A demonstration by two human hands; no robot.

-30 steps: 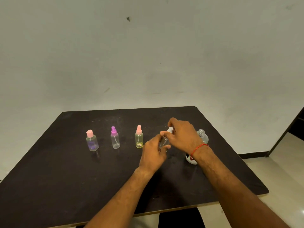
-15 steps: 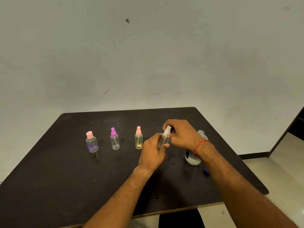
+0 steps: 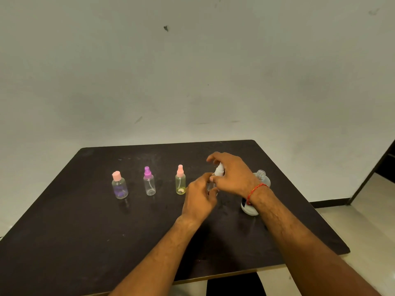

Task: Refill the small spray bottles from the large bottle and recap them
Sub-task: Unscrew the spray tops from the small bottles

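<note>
Fingers (image 3: pixel 212 190) of the left hand (image 3: pixel 199 198) are curled round the clear body of a white-topped small spray bottle (image 3: pixel 219 172), which is held upright just above the bench (image 3: pixel 85 231), right of centre. Its white top is pinched between the thumb and the bent fingers of the right hand (image 3: pixel 234 176), which is arched over it from above. Whether the top is fully seated on the neck cannot be told, as the joint is hidden by both hands. A red thread bracelet (image 3: pixel 255 190) is worn on the right wrist.

Just behind that wrist the large bottle (image 3: pixel 262 178) is stood upright on the bench, its threaded neck left uncapped and its lower part partly hidden by the forearm.

Three more small bottles are lined up in a row to the left, all upright, capped and set well apart from one another: a yellowish bottle (image 3: pixel 180 184) with a pink spray top nearest the hands, a clear bottle (image 3: pixel 149 185) with a purple spray top in the middle, and a rounder bottle (image 3: pixel 119 188) with a pink flip cap farthest left. A plain pale wall (image 3: pixel 192 82) is seen behind the bench.
</note>
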